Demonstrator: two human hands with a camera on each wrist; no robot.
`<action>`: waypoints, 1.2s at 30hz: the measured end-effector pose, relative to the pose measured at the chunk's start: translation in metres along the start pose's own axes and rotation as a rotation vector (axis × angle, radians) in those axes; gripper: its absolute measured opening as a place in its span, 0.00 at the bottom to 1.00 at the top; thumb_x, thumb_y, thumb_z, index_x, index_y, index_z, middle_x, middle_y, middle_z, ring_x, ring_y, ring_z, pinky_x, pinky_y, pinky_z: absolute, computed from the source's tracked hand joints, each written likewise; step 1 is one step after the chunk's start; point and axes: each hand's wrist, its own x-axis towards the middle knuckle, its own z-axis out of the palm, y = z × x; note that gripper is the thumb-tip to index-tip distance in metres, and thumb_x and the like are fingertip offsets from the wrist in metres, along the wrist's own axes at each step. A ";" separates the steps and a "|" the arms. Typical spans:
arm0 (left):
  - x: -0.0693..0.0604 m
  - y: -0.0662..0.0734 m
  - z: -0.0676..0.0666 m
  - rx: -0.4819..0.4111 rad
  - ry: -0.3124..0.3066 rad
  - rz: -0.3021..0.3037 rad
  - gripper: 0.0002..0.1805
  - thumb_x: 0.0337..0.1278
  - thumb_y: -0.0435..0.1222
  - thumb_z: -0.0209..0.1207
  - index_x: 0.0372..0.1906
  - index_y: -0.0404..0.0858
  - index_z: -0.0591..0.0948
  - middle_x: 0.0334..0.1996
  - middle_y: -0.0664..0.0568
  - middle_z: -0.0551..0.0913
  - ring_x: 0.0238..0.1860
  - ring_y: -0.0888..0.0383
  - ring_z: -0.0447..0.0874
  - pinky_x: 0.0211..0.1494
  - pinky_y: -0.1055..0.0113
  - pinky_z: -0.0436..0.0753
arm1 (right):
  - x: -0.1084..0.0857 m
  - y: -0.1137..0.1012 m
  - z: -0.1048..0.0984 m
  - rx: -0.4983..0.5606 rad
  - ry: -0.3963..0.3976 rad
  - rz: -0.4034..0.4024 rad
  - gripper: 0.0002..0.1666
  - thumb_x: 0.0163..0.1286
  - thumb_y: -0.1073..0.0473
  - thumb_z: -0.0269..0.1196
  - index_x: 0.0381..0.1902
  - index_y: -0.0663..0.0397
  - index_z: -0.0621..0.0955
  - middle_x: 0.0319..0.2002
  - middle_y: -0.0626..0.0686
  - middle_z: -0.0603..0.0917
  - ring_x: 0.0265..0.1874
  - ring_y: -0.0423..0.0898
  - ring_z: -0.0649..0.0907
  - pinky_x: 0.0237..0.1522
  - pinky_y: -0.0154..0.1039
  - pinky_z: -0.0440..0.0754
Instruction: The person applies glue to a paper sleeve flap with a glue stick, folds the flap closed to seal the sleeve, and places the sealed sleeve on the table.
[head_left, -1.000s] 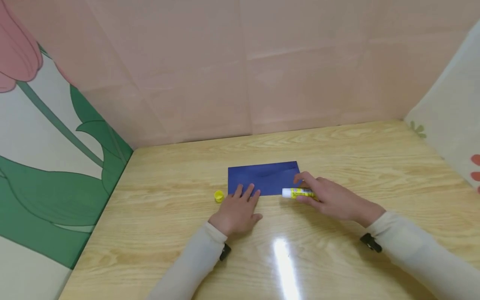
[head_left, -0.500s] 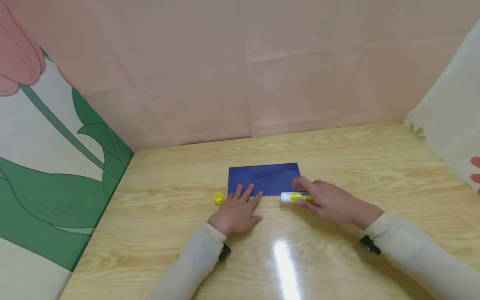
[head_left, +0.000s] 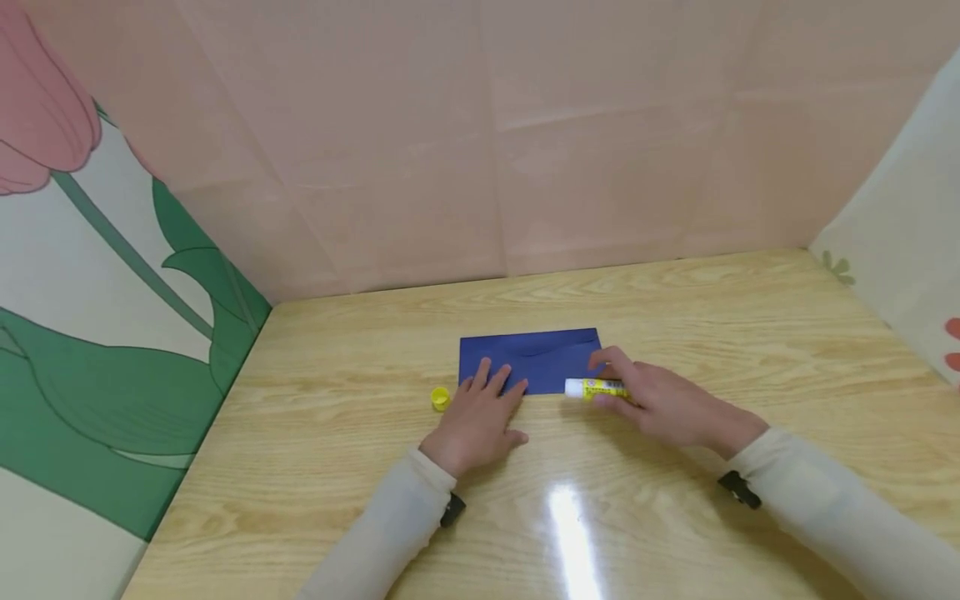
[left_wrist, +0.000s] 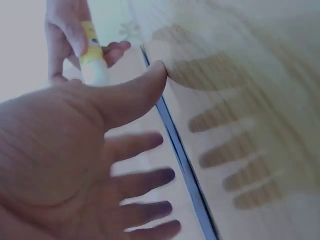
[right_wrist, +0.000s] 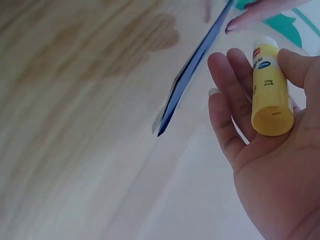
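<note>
A dark blue envelope (head_left: 540, 354) lies flat on the wooden table, its flap line visible along the upper part. My left hand (head_left: 476, 421) rests with spread, straight fingers on the envelope's lower left part. Over the right end of the envelope, my right hand (head_left: 660, 400) holds a yellow glue stick (head_left: 603, 388) between thumb and fingers, its white end pointing left. In the right wrist view the glue stick (right_wrist: 271, 90) shows its yellow base toward the camera. The left wrist view shows the envelope (left_wrist: 182, 155) edge-on beside the left fingers.
A yellow cap (head_left: 440, 398) sits on the table (head_left: 337, 467) just left of the left hand. Behind the table rises a pinkish covered wall (head_left: 487, 142). Flower-patterned panels (head_left: 112, 400) flank both sides.
The glue stick and right hand shift only slightly, down and then back up. The left hand stays on the envelope; the whole view drifts a little.
</note>
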 end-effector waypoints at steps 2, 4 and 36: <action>0.001 0.003 0.000 0.010 0.057 0.006 0.35 0.61 0.55 0.64 0.69 0.45 0.72 0.67 0.47 0.72 0.69 0.46 0.67 0.71 0.54 0.71 | 0.000 0.001 -0.001 0.009 0.003 0.001 0.25 0.75 0.51 0.59 0.63 0.44 0.62 0.51 0.51 0.86 0.44 0.41 0.84 0.44 0.43 0.82; 0.002 0.005 0.000 0.027 0.099 0.021 0.30 0.57 0.54 0.67 0.60 0.43 0.77 0.54 0.50 0.78 0.55 0.51 0.74 0.59 0.59 0.77 | 0.000 0.001 -0.001 0.016 0.004 -0.007 0.25 0.75 0.53 0.59 0.63 0.44 0.62 0.51 0.50 0.86 0.43 0.40 0.84 0.43 0.42 0.82; -0.001 0.024 -0.002 -0.076 0.465 0.205 0.20 0.58 0.49 0.68 0.53 0.48 0.82 0.45 0.59 0.82 0.44 0.60 0.77 0.44 0.68 0.71 | 0.021 -0.026 0.012 0.190 -0.057 -0.119 0.17 0.76 0.47 0.57 0.49 0.46 0.63 0.35 0.43 0.80 0.22 0.32 0.73 0.27 0.30 0.77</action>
